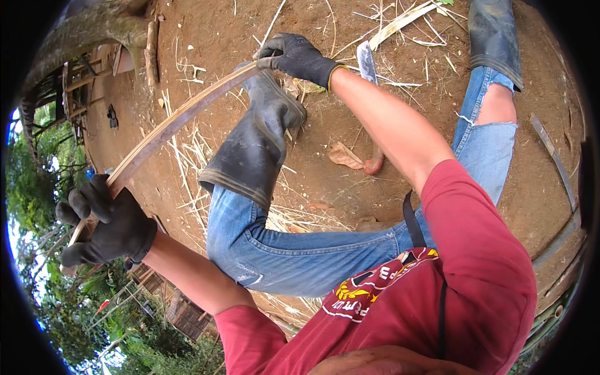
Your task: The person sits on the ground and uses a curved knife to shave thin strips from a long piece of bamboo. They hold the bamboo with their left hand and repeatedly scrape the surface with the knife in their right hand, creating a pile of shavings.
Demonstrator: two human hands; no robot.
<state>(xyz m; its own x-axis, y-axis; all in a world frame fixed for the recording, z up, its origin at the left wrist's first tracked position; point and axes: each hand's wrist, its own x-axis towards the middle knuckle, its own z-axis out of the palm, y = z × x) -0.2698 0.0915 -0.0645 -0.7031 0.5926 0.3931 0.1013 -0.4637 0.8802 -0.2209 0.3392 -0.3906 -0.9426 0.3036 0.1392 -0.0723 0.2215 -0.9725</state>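
A long, flat bamboo strip, bowed slightly, stretches between my two gloved hands. My left hand, in a black glove, is closed round its lower left part, and the strip's end sticks out past the fingers. At the strip's upper right end, my right hand pinches it, also in a black glove. Below my right forearm a knife lies on the ground. Its blade shows above the arm and its reddish handle end below; the middle is hidden. The strip passes just beside my black rubber boot.
Thin bamboo shavings litter the brown dirt. A wider split piece lies at the top. Long flat strips rest at the right edge. My other boot stands at upper right. A short log and a thick trunk are at upper left.
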